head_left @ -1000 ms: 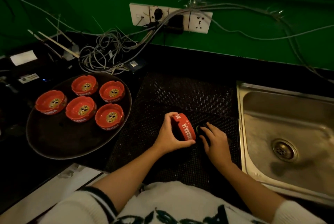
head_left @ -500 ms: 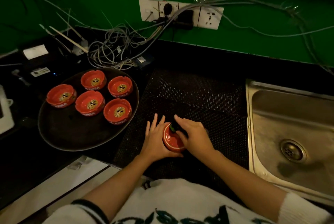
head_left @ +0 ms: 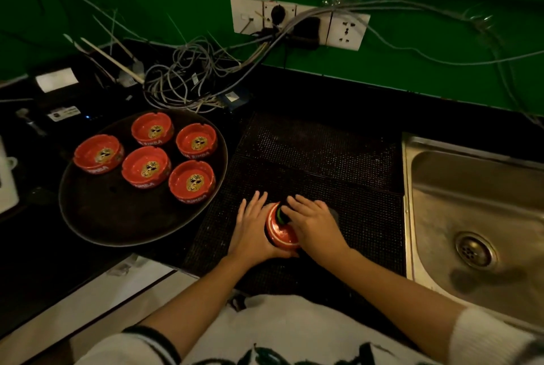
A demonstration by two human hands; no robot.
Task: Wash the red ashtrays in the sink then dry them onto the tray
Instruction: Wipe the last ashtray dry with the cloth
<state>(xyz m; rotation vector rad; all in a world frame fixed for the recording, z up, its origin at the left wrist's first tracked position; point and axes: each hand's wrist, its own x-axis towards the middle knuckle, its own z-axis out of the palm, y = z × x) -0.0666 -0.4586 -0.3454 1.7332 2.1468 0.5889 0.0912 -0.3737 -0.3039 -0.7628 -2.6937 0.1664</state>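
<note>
Cradling a glossy round red ashtray point(head_left: 281, 230), both hands point(head_left: 282, 226).

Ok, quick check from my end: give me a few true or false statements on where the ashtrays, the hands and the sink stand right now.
1. Five red ashtrays sit on the round tray. True.
2. The sixth ashtray lies in the sink. False: it is held over the dark mat, left of the sink.
3. The left hand supports that ashtray with its fingers straight. True.
4. The right hand hangs idle over the sink. False: it presses a dark cloth into the ashtray.
5. Water fills the sink. False: the drain is bare.
</note>
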